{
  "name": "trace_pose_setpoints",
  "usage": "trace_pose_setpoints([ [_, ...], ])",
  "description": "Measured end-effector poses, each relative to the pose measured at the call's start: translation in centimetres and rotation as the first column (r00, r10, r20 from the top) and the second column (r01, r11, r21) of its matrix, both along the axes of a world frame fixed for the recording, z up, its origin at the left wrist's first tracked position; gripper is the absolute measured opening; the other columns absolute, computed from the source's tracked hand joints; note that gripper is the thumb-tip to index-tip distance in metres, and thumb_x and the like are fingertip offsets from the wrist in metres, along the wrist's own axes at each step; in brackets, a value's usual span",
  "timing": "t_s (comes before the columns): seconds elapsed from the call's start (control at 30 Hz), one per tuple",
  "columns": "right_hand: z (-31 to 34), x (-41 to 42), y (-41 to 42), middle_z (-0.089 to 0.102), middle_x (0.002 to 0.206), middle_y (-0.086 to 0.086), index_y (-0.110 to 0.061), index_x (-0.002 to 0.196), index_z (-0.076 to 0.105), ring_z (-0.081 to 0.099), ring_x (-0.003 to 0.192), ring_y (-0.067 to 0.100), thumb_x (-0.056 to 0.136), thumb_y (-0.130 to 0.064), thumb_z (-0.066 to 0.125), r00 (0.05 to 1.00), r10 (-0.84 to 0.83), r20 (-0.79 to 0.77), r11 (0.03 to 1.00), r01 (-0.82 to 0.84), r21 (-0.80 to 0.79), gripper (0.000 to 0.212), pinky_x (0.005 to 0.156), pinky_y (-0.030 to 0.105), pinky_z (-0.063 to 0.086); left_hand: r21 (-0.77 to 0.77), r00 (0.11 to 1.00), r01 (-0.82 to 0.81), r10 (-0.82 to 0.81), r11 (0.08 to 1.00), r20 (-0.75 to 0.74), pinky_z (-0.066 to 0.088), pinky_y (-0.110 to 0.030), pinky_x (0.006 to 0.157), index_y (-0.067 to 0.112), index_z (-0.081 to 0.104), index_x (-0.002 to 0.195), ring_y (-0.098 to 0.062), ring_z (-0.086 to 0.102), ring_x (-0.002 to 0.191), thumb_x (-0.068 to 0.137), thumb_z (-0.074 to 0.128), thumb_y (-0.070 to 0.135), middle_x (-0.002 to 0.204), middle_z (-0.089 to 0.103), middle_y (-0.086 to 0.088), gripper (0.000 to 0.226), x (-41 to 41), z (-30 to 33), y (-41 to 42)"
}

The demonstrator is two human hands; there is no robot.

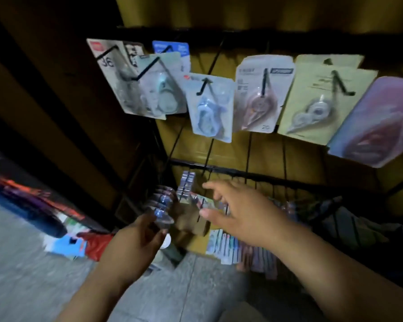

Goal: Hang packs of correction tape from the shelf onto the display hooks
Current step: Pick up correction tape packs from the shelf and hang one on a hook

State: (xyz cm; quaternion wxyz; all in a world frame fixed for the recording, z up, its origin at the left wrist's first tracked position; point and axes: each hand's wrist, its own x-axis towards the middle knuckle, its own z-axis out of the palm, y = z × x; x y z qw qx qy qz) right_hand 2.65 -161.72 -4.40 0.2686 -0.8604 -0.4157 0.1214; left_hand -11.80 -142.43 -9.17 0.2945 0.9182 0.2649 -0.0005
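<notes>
Several packs of correction tape [211, 106] hang on black display hooks [204, 86] across the upper wire rack. My left hand [135, 242] grips a stack of blister packs [162, 205] low at the rack's left edge. My right hand [233, 210] reaches forward with fingers spread, just above more packs [205, 202] on lower hooks, and holds nothing. A further row of packs [242, 254] stands on edge below my right forearm. The picture is blurred by motion.
A black wire grid [249, 147] backs the hooks against a yellow wall. A dark wooden post [63, 94] stands to the left. Colourful bags and packets [56, 219] lie on the grey tiled floor [21, 275] at the left. Dark clutter fills the lower right.
</notes>
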Motion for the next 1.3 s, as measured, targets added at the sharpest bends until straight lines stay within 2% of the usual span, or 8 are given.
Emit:
trace_pose_setpoints([
  [0.13, -5.4, -1.5, 4.2, 0.049, 0.136, -0.001, -0.028, 0.138, 0.039, 0.048, 0.124, 0.016, 0.09, -0.058, 0.046, 0.994, 0.083, -0.067, 0.992, -0.089, -0.089, 0.057, 0.098, 0.031, 0.043, 0.006, 0.998, -0.042, 0.042, 0.999, -0.045, 0.042, -0.029, 0.059, 0.029, 0.055, 0.113, -0.013, 0.063, 0.071, 0.09, 0.059, 0.044, 0.066, 0.065, 0.005, 0.027, -3.1, -3.8, 2.8],
  [0.37, -15.9, 0.6, 6.5, 0.061, 0.116, 0.003, -0.021, 0.123, 0.054, 0.059, 0.105, 0.019, 0.09, -0.052, 0.051, 0.986, -0.166, -0.004, 0.98, 0.164, -0.115, 0.045, 0.084, 0.032, 0.05, 0.022, 0.991, -0.105, 0.106, 0.994, -0.08, 0.044, -0.031, 0.063, 0.025, 0.058, 0.111, -0.02, 0.067, 0.076, 0.089, 0.061, 0.042, 0.074, 0.067, 0.0, 0.028, -6.7, -14.1, 7.3],
  [0.53, -24.3, -0.7, 9.4, 0.063, 0.105, 0.002, -0.021, 0.124, 0.054, 0.059, 0.1, 0.019, 0.089, -0.054, 0.05, 0.991, -0.131, -0.009, 0.987, 0.13, -0.096, 0.048, 0.084, 0.034, 0.049, 0.025, 0.987, -0.142, 0.144, 0.99, -0.073, 0.049, -0.03, 0.069, 0.027, 0.055, 0.118, -0.014, 0.066, 0.079, 0.088, 0.062, 0.041, 0.078, 0.068, 0.01, 0.033, -7.4, -23.0, 7.9],
  [0.7, -31.6, -2.9, 12.5, 0.062, 0.111, 0.001, -0.023, 0.128, 0.049, 0.059, 0.103, 0.02, 0.089, -0.058, 0.045, 0.999, 0.011, 0.036, 0.994, -0.007, -0.108, 0.052, 0.086, 0.034, 0.049, 0.023, 0.994, -0.084, 0.085, 0.996, -0.062, 0.039, -0.027, 0.054, 0.033, 0.053, 0.109, -0.004, 0.054, 0.057, 0.089, 0.06, 0.04, 0.061, 0.061, 0.019, 0.023, -7.8, -31.2, 8.0],
  [0.8, -35.9, -2.0, 12.6, 0.061, 0.111, 0.0, -0.023, 0.128, 0.051, 0.058, 0.106, 0.018, 0.09, -0.056, 0.047, 0.995, 0.015, 0.095, 0.995, -0.006, -0.1, 0.051, 0.087, 0.03, 0.046, 0.038, 0.997, -0.056, 0.058, 0.998, -0.048, 0.035, -0.025, 0.05, 0.033, 0.052, 0.106, -0.003, 0.052, 0.051, 0.09, 0.059, 0.039, 0.062, 0.057, 0.038, 0.019, -7.6, -35.2, 8.7],
  [0.9, -39.9, -0.6, 12.7, 0.06, 0.113, 0.001, -0.022, 0.129, 0.051, 0.056, 0.11, 0.018, 0.09, -0.055, 0.047, 0.994, 0.032, 0.108, 0.993, -0.02, -0.113, 0.051, 0.089, 0.028, 0.043, 0.087, 0.997, -0.072, 0.075, 0.994, -0.03, 0.042, -0.028, 0.055, 0.03, 0.054, 0.111, -0.004, 0.056, 0.058, 0.089, 0.059, 0.043, 0.057, 0.06, 0.015, 0.026, -6.9, -38.5, 9.6],
  [1.07, -44.1, 2.4, 12.7, 0.059, 0.111, 0.003, -0.02, 0.127, 0.05, 0.057, 0.104, 0.021, 0.091, -0.056, 0.044, 0.982, 0.018, 0.189, 0.994, 0.002, -0.107, 0.052, 0.083, 0.032, 0.045, 0.165, 0.998, -0.064, 0.065, 0.984, 0.002, 0.043, -0.024, 0.058, 0.026, 0.054, 0.118, 0.003, 0.052, 0.059, 0.09, 0.057, 0.046, 0.061, 0.061, 0.017, 0.034, -5.4, -42.5, 10.3],
  [1.3, -46.5, 4.6, 12.4, 0.059, 0.116, 0.005, -0.018, 0.131, 0.047, 0.057, 0.102, 0.024, 0.091, -0.059, 0.042, 0.968, -0.001, 0.253, 0.998, 0.015, -0.053, 0.058, 0.08, 0.034, 0.046, 0.237, 0.992, -0.085, 0.059, 0.968, 0.112, 0.049, -0.034, 0.069, 0.021, 0.056, 0.115, -0.025, 0.064, 0.083, 0.088, 0.06, 0.045, 0.082, 0.07, 0.0, 0.036, -2.9, -43.7, 9.9],
])
